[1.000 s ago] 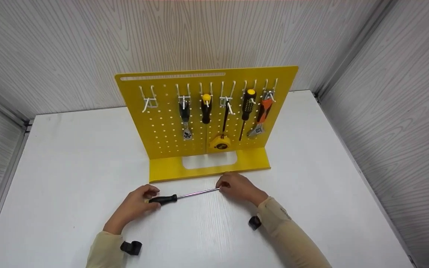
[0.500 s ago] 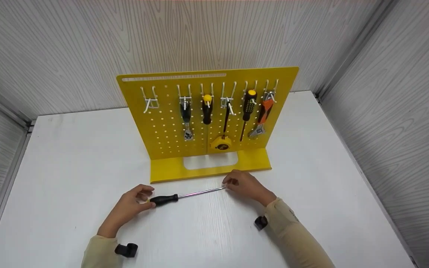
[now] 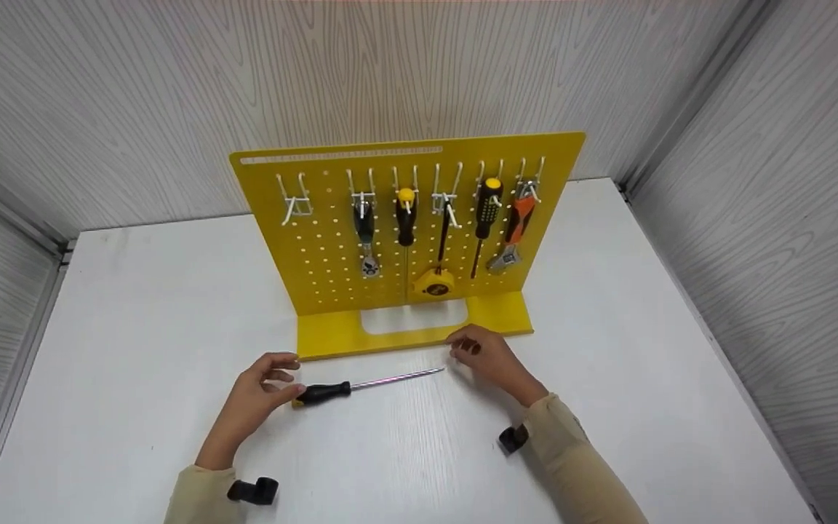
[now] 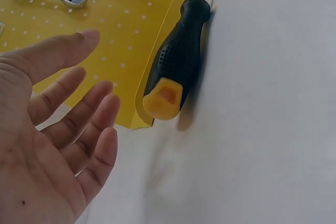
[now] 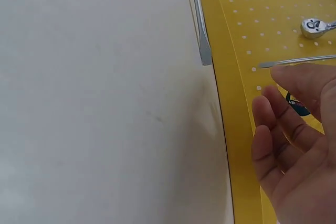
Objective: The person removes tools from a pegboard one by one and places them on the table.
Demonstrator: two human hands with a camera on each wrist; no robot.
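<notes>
Since left hand (image 3: 255,397) and right hand (image 3: 492,360), loosely unfurled, hold nothing, I judge the step a grasp or release; lifting next would need a grip on the handle (image 3: 323,394). The flat-blade screwdriver (image 3: 346,388) lies on the white table (image 3: 404,451) before the yellow pegboard (image 3: 266,178), long axis roughly along its base (image 3: 328,338), blade (image 5: 206,53) pointing right.

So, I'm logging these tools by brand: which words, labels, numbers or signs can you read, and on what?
None can be read for certain.
Tape measure: yellow marks on a dark round label, too blurred to read.
Ratchet wrench: dark marks on its head, unreadable.
Adjustable wrench: dark mark on its head, too small.
Right sleeve: dark mark, too small.
Loose screwdriver: no lettering visible.
</notes>
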